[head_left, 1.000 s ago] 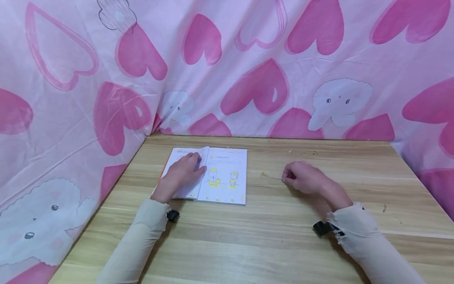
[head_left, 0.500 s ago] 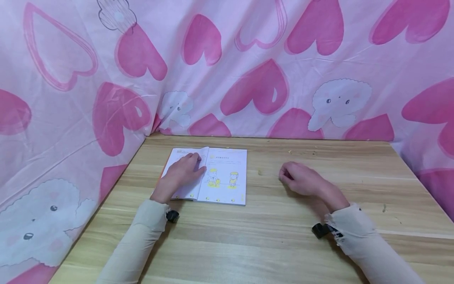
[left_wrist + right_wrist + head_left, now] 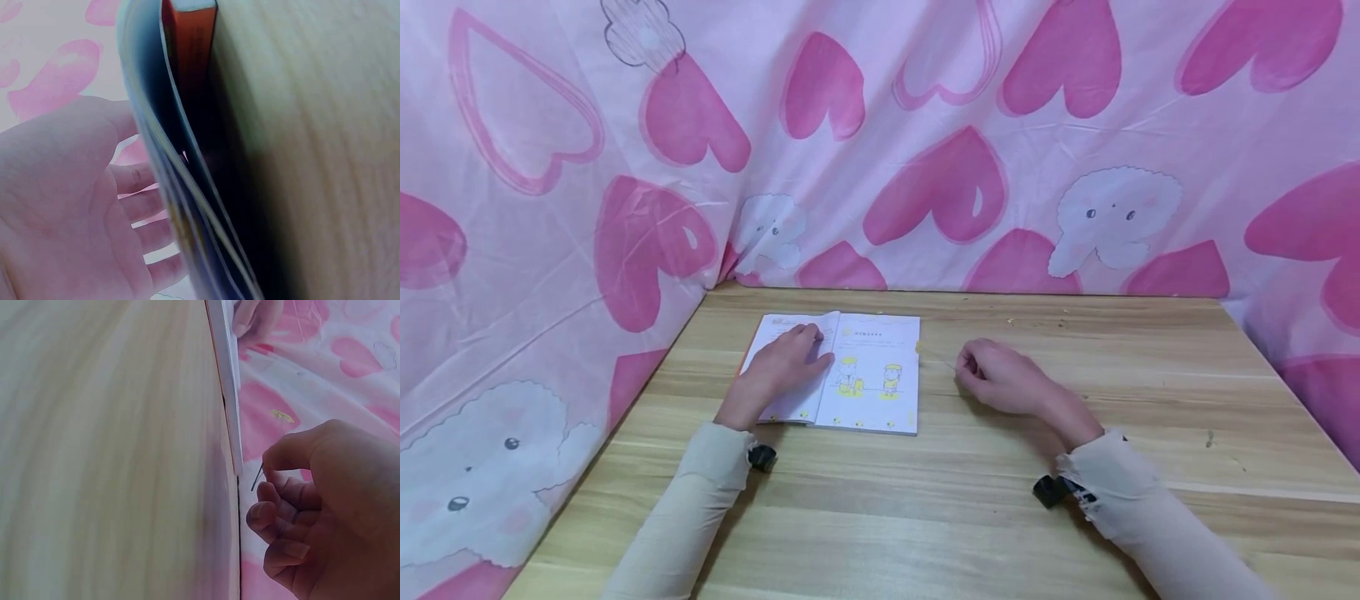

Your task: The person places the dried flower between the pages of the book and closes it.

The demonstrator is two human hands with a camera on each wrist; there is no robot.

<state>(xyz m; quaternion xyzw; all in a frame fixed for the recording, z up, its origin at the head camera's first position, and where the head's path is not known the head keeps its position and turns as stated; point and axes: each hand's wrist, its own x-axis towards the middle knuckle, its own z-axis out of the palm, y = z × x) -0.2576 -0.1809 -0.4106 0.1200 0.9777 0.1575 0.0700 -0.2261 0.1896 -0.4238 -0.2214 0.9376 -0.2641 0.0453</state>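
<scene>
An open book [image 3: 868, 400] lies on the table, its right page showing two cartoon figures coloured yellow. My left hand [image 3: 784, 364] rests on the left page with the fingers spread; in the left wrist view the left palm [image 3: 56, 200] shows beside the curving pages [image 3: 181, 187]. Between thumb and index finger, my right hand [image 3: 1011, 379] pinches the thin stem of a small yellow dried flower [image 3: 282, 416]. That flower is just at the book's right edge in the head view. The other fingers of the right hand [image 3: 337, 500] curl inward.
The wooden table [image 3: 880, 508] carries small yellowish bits [image 3: 1011, 322] at the back and a dark speck [image 3: 1209, 438] at the right. A pink curtain [image 3: 925, 167] with hearts and white animals hangs behind and along the sides.
My right hand has moved left toward the book, carrying the dried flower from the bare table to the page's right edge. The left hand has stayed on the page.
</scene>
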